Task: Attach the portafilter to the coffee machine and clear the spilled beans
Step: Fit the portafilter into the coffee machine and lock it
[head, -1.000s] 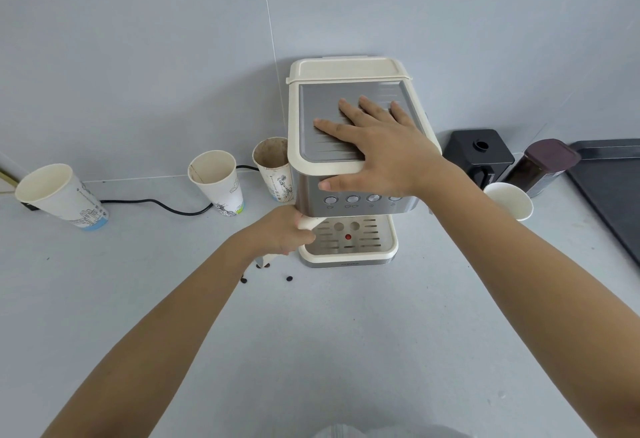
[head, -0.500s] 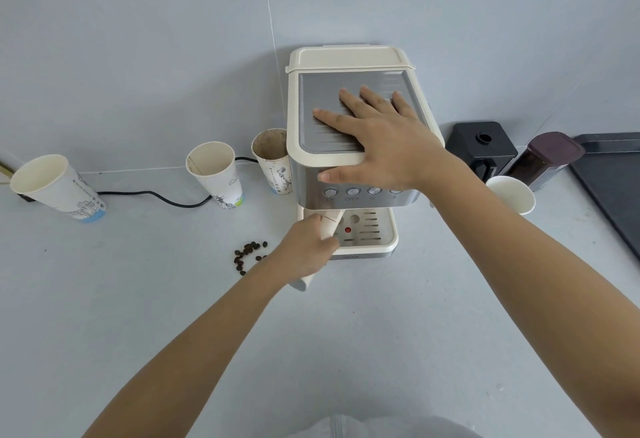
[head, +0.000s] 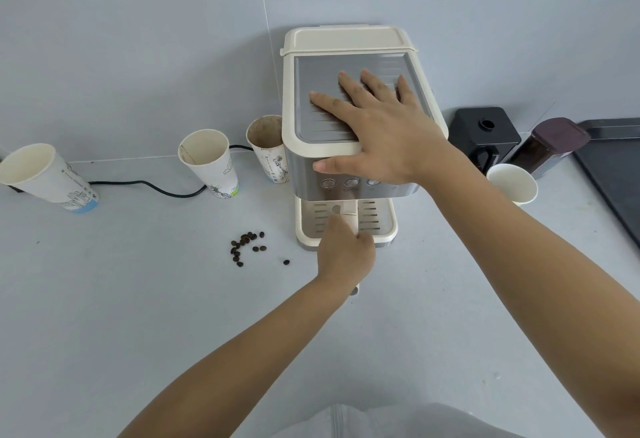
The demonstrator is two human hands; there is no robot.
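Portafilter (head: 347, 213) is up under the front of the coffee machine (head: 349, 132) right now, cream handle sticking straight out toward the person over the drip tray (head: 381, 226). The left hand (head: 346, 254) is wrapped around that handle, fist closed on it, so most of it is hidden. The right hand (head: 377, 126) is laid flat and open on the machine's top plate, thumb hooked over the front edge above the buttons, bracing the thing so it doesn't slide.

Can't actually see the head of the portafilter from here, it's tucked under the machine body, so no telling if it's fully seated. With the handle pointing dead forward I'd guess it's about locked, or very nearly.

Second half hasn't been touched though. The spilled beans (head: 246, 246) sit in a little scatter on the counter (head: 138, 299), just left of the machine, in front of the paper cups (head: 211, 160). Those need gathering once the hands come free.
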